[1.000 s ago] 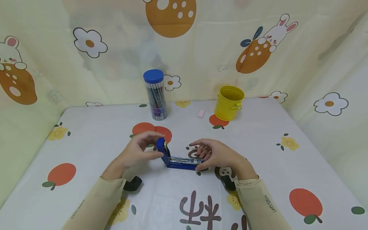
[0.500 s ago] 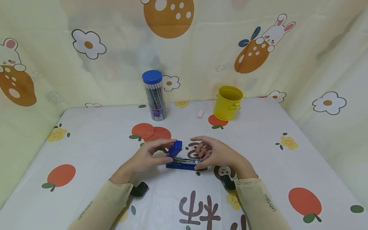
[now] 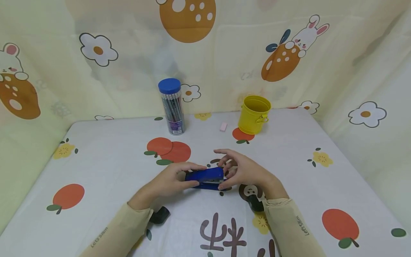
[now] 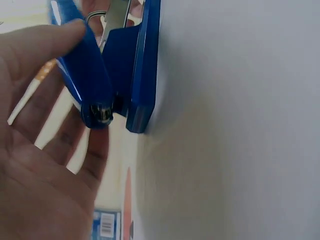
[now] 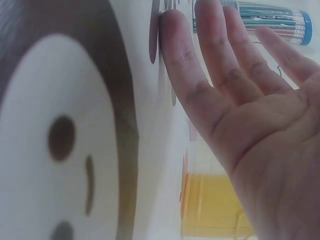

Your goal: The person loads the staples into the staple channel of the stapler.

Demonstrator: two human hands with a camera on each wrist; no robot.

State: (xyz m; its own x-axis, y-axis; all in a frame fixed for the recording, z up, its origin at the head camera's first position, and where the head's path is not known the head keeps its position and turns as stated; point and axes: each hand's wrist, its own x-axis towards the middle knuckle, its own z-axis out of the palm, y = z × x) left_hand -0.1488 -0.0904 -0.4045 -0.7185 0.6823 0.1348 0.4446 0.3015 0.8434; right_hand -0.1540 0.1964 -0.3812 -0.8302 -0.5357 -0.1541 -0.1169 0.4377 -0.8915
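A blue stapler (image 3: 207,174) lies on the patterned tablecloth, its top arm lowered close over the base with a narrow gap at the right end. My left hand (image 3: 171,180) grips the top arm near the hinge, thumb on the near side and fingers on the far side. In the left wrist view the stapler's hinge end (image 4: 97,95) shows up close, with metal parts between arm and base. My right hand (image 3: 247,175) holds the base's right end between thumb and curled fingers, the index finger raised. The right wrist view shows this hand (image 5: 265,120), but most of the stapler is hidden.
Behind the hands stands a clear tub of pencils (image 3: 173,110) with a blue lid. A small yellow bucket (image 3: 253,117) is at the back right, and a pale pink eraser (image 3: 223,126) lies between them. A patterned curtain (image 3: 135,71) hangs along the table's back edge.
The stapler's top arm, upright earlier, has swung down to the right over the base. My left hand has moved right and down with it; the right hand stays at the base end.
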